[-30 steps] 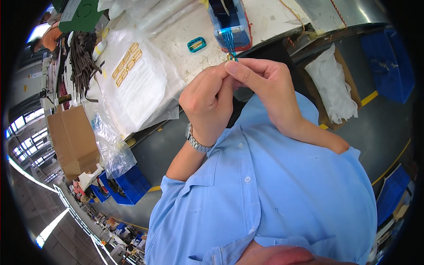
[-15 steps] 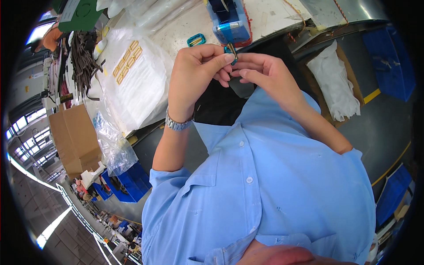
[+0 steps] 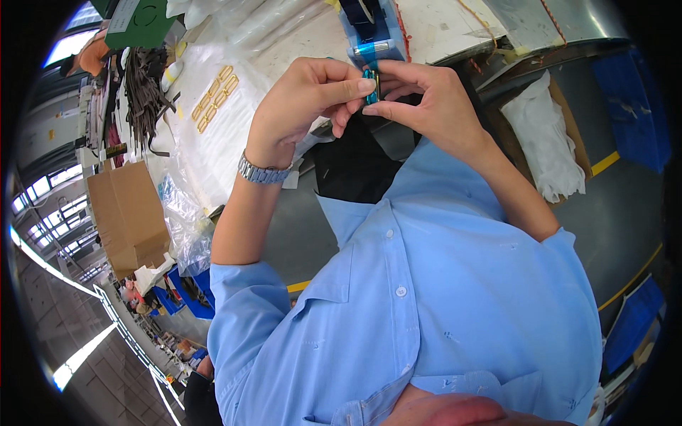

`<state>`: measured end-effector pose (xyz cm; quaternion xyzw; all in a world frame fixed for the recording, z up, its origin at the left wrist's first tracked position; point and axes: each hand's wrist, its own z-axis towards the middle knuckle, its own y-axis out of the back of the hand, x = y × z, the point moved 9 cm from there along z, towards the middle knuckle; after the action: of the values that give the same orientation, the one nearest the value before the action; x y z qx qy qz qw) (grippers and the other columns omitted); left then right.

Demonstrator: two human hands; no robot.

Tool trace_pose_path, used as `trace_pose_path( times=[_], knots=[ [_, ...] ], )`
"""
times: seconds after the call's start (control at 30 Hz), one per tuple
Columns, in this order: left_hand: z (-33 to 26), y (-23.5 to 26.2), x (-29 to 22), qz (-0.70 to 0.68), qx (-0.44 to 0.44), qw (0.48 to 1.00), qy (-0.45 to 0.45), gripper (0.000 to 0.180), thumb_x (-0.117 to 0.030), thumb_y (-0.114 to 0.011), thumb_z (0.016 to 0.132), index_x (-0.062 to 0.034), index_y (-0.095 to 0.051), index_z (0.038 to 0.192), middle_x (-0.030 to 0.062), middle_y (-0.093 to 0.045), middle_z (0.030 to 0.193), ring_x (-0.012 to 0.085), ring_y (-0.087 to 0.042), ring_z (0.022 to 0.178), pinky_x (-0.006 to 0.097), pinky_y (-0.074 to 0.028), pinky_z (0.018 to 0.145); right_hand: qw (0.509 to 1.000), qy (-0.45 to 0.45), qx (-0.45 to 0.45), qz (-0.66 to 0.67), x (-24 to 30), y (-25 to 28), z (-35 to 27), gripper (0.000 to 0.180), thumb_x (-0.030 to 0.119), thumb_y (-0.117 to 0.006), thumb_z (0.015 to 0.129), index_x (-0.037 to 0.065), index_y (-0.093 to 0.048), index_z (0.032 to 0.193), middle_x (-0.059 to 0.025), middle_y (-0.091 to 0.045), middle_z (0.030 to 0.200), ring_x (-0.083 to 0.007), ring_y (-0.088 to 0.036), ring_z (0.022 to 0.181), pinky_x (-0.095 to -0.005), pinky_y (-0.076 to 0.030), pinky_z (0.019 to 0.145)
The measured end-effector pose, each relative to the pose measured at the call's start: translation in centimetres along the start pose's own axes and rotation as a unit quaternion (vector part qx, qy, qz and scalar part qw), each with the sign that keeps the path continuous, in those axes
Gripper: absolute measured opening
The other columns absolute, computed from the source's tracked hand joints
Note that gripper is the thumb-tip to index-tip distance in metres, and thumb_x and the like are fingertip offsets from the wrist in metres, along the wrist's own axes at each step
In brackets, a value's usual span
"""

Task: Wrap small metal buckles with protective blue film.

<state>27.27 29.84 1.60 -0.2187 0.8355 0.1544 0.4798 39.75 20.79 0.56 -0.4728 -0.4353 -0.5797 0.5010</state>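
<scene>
My left hand and my right hand meet in front of my chest, fingertips pinched together on a small blue ring-shaped part. A metal watch sits on my left wrist. Just beyond the fingers stands a blue tape dispenser on the pale worktable. A black cloth hangs below my hands, against my light blue shirt.
A clear plastic bag with gold-coloured pieces lies left on the table, dark straps beyond it. Cardboard boxes stand at left, a box with white cloth at right. Blue bins sit on the grey floor.
Both hands have risen slightly and closed tighter around the small blue part, which was lifted from near the tape dispenser; the loose blue ring seen on the table earlier is out of sight.
</scene>
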Motion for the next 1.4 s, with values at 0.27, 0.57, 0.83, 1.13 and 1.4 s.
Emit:
trace_pose_path(
  times=[0.27,0.57,0.83,1.13,1.4],
  knots=[
    [0.7,-0.5,1.1,-0.152,0.030,0.987,0.037,0.028,-0.026,-0.078,0.103,-0.0034,-0.070,0.087,-0.0013,-0.062,0.072,0.0071,-0.060,0.054,0.023,-0.048,0.045,0.998,0.045,-0.045,-0.013,0.5,0.6,0.1,0.042,0.018,-0.088,0.090,-0.002,-0.076,0.126,-0.0118,-0.082,0.094,-0.0144,-0.079,0.084,-0.0272,-0.060,0.079],
    [-1.1,0.7,-0.7,-0.031,-0.137,0.987,-0.080,0.025,-0.022,-0.081,0.100,0.0011,-0.074,0.091,0.0010,-0.067,0.073,0.0086,-0.063,0.058,0.023,-0.050,0.052,0.999,0.022,-0.041,0.021,0.6,0.5,0.2,0.037,0.017,-0.087,0.093,-0.003,-0.077,0.123,-0.0079,-0.082,0.092,-0.0092,-0.077,0.085,-0.0241,-0.060,0.078],
    [-6.4,-2.5,-1.1,0.222,-0.347,0.834,-0.366,0.018,0.007,-0.076,0.095,0.0030,-0.072,0.113,0.0094,-0.075,0.104,0.0139,-0.075,0.081,0.026,-0.062,0.074,0.993,-0.022,-0.048,0.105,0.2,0.1,0.2,0.032,0.018,-0.085,0.096,-0.004,-0.080,0.118,-0.0067,-0.082,0.096,-0.0080,-0.075,0.089,-0.0220,-0.060,0.081],
    [-5.8,-3.9,0.4,0.227,-0.407,0.747,-0.475,0.012,0.008,-0.077,0.092,0.0023,-0.074,0.103,0.0110,-0.075,0.089,0.0165,-0.073,0.072,0.028,-0.057,0.065,0.993,-0.052,-0.061,0.082,0.9,0.1,0.0,0.029,0.020,-0.084,0.097,-0.005,-0.082,0.111,-0.0067,-0.081,0.091,-0.0077,-0.074,0.084,-0.0217,-0.059,0.076],
    [-7.2,-5.2,0.7,0.230,-0.424,0.729,-0.486,0.009,0.009,-0.076,0.092,0.0002,-0.073,0.093,0.0097,-0.074,0.078,0.0159,-0.071,0.064,0.027,-0.053,0.059,0.991,-0.095,-0.071,0.067,1.6,-0.2,-1.7,0.028,0.022,-0.084,0.097,-0.004,-0.083,0.107,-0.0058,-0.079,0.083,-0.0068,-0.070,0.076,-0.0217,-0.055,0.069]
  ],
)
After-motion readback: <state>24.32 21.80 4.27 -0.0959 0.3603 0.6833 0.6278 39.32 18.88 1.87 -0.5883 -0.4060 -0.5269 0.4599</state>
